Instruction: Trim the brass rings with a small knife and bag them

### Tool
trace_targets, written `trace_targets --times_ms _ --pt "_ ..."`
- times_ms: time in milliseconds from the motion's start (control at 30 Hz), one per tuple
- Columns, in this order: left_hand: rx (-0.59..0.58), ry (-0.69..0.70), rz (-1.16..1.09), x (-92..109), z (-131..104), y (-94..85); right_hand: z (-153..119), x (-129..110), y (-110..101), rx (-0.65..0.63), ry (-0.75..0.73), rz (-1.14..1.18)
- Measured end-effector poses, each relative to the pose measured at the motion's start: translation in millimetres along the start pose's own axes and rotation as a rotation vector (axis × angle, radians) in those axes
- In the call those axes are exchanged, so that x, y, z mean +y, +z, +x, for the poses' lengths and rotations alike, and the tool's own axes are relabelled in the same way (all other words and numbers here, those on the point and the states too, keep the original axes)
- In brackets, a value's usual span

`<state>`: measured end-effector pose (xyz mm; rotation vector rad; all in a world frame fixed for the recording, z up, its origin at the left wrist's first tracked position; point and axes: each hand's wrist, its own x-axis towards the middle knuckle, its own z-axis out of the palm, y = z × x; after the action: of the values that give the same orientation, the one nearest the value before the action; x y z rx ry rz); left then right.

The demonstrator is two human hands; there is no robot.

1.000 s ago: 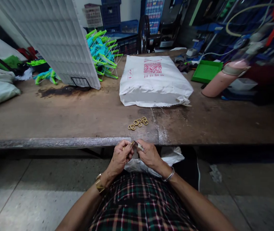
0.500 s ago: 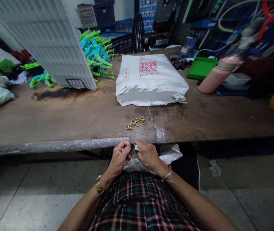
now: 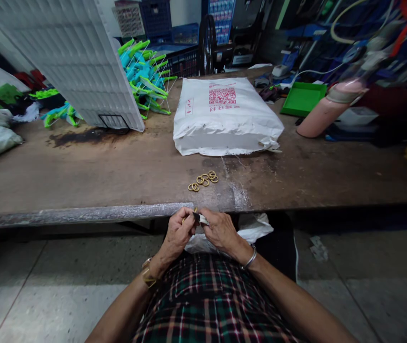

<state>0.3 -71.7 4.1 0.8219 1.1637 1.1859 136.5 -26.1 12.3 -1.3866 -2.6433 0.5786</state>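
Note:
My left hand (image 3: 179,234) is closed in a pinch at the table's front edge, on a brass-coloured ring (image 3: 195,209) that shows only in part between thumb and fingers. Beside it, my right hand (image 3: 222,231) grips a small knife (image 3: 196,217), its dark blade against the left thumb and a white wrapping at its handle end. The fingertips of both hands nearly meet. Several loose brass-coloured rings (image 3: 194,187) lie on the tabletop just beyond. A white plastic bag (image 3: 255,229) is spread over the lap beneath my hands.
Behind the rings, a large white sack (image 3: 221,119) with red print lies on the wooden table (image 3: 117,176). To the left stand a ribbed white panel (image 3: 78,66) and green-and-blue plastic pieces (image 3: 146,81). A green tray (image 3: 303,99) and a pink bottle (image 3: 326,112) are at right.
The view has shifted slightly. Both hands keep their grips and stay together at the table edge; a little more of the held ring shows above the blade.

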Motion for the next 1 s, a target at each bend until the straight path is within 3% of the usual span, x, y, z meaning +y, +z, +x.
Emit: trace_targets --times_ms 333,500,733,867,1000 --pt "0.008 0.030 0.058 -2.6 1.2 0.7 -0.7 -2.8 -6.6 -0.074 0.034 -0.043" --pt "-0.017 -0.041 -0.008 2.0 -2.8 -0.8 1.5 -5.2 -13.7 -0.111 0.065 -0.098" --pt "-0.174 -0.120 -0.199 15.8 -16.9 11.8 27.2 14.8 -24.5 0.056 0.227 -0.181" --pt "-0.147 -0.126 -0.339 14.2 -14.5 10.4 48.7 25.5 -24.6 0.194 0.246 -0.137" --pt "-0.115 -0.148 -0.412 12.4 -11.2 3.6 71.8 27.1 -20.6 0.217 0.251 -0.112"
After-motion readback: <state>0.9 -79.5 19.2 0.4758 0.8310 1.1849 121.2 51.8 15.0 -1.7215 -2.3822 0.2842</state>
